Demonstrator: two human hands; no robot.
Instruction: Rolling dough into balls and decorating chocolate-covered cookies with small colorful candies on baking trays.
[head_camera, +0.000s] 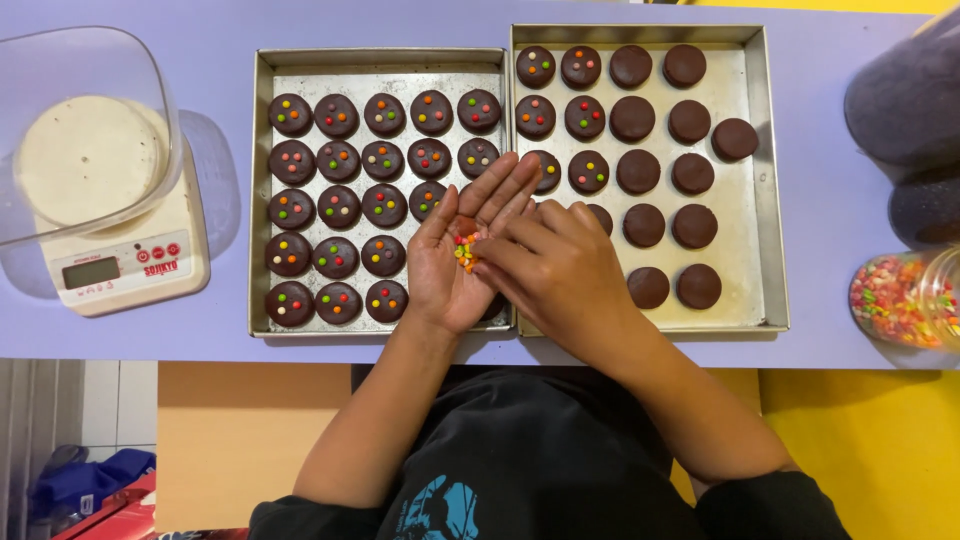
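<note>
Resting palm-up over the seam between two metal trays, the left hand (462, 255) was held flat, its fingers stretched out and pressed loosely side by side, and a small heap of coloured sprinkles (465, 251) was cupped in the hollow of the palm. The right hand (560, 270) was laid across it from the right, with the fingers curled inward and the fingertips (483, 252) brought together onto the heap; whether any sprinkle was actually pinched between them could not be told.

The left tray (258, 190) was filled with round chocolate-coated discs (338, 205), each topped with a few coloured dots. In the right tray (770, 200) only the discs in the two left columns were dotted (583, 117), while the remaining discs (692, 226) were left plain.

A white kitchen scale (125, 265) was set at the far left of the pale purple table (820, 90), with a clear plastic container (85, 130) standing on it. A clear jar of coloured sprinkles (905, 298) was seen at the right edge, well apart from both hands, and a dark rounded container (905, 100) was placed above it.
</note>
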